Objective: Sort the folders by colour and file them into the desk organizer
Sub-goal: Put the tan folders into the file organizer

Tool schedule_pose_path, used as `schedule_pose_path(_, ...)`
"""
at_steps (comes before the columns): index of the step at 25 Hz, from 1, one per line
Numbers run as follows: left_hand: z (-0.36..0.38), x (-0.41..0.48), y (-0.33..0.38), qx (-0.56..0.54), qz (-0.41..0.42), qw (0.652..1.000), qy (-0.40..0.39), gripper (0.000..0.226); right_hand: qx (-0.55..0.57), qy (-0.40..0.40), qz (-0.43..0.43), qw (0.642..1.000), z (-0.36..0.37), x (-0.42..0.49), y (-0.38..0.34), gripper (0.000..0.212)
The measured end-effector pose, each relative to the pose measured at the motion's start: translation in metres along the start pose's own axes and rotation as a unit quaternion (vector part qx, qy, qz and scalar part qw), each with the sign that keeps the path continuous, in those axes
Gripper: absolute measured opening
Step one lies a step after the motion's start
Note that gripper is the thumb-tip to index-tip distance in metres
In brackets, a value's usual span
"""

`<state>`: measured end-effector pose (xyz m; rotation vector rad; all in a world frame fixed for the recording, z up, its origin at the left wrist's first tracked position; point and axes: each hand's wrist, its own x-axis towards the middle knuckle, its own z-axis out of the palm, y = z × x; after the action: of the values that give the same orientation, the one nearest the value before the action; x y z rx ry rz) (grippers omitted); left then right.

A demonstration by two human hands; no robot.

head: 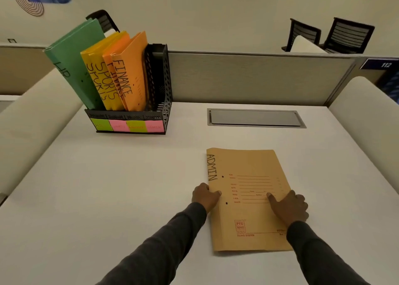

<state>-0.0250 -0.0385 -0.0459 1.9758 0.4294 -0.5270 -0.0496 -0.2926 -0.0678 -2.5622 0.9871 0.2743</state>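
The white desk (108, 187) fills most of the view, and everything here is placed against the black mesh desk organizer (158, 86) standing at its far left. Behind the organizer runs a grey partition panel (248, 77); beyond that stand two dark mesh chairs (330, 36) against a pale wall. To the organizer's right, set flush into the desk, is a grey cable hatch (255, 117).

Inside the organizer, from its left side to its right, lean a green folder marked HR (71, 64), yellow folders marked SPORTS (101, 77) and orange folders marked FINANCE (129, 73); its rightmost slot looks empty. Coloured sticky notes (127, 125) label the front edge.

Well in front of the organizer and to its right lies the last loose item, a tan folder marked ADMIN (248, 198), flat on the desk. The left hand (205, 195) pinches its spine edge, thumb on top. The right hand (290, 207) rests on the cover with fingers loosely spread, gripping nothing.

The step in hand appears to be picking up this final folder. The next move likely calls for lifting it by the spine, turning it upright and sliding it into the empty right slot.
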Motion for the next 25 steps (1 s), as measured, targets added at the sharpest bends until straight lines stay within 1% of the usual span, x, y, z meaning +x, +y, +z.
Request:
schedule_pose_path(2, 0.001, 0.000, 0.000, 0.002, -0.004, 1.000, -0.011, 0.028, 0.002, 0.026, 0.022, 0.999, 0.001, -0.001, -0.003, 0.078)
schedule_pose_path(5, -0.010, 0.004, -0.003, 0.000, -0.014, 1.000, -0.017, 0.035, 0.003, 0.032, 0.018, 0.999, 0.002, -0.003, -0.012, 0.074)
schedule_pose_path(9, -0.042, 0.014, -0.014, 0.012, -0.026, 0.999, 0.017, 0.040, 0.001, 0.022, -0.056, 0.998, 0.019, -0.024, -0.037, 0.067)
schedule_pose_path(12, -0.076, 0.020, -0.026, 0.023, -0.037, 0.998, 0.048, 0.036, -0.005, 0.011, -0.100, 0.995, 0.040, -0.049, -0.060, 0.064)
schedule_pose_path(15, -0.106, 0.021, -0.033, 0.042, -0.041, 0.996, 0.063, 0.029, -0.012, -0.020, -0.127, 0.992, 0.051, -0.065, -0.079, 0.062)
schedule_pose_path(18, -0.120, 0.017, -0.034, 0.047, -0.035, 0.995, 0.084, 0.030, -0.034, -0.048, -0.138, 0.989, 0.051, -0.069, -0.094, 0.066)
schedule_pose_path(20, -0.123, 0.012, -0.028, 0.013, -0.020, 0.995, 0.096, 0.033, -0.051, -0.058, -0.136, 0.988, 0.047, -0.069, -0.101, 0.072)
schedule_pose_path(21, -0.124, 0.010, -0.023, -0.028, -0.006, 0.996, 0.087, 0.034, -0.054, -0.058, -0.137, 0.987, 0.044, -0.068, -0.104, 0.074)
schedule_pose_path(23, -0.127, 0.002, -0.005, -0.126, 0.029, 0.990, 0.046, 0.030, -0.040, -0.058, -0.150, 0.986, 0.038, -0.064, -0.109, 0.080)
schedule_pose_path(25, -0.131, -0.010, 0.020, -0.188, 0.068, 0.980, 0.011, 0.023, 0.009, -0.081, -0.165, 0.983, 0.030, -0.060, -0.117, 0.087)
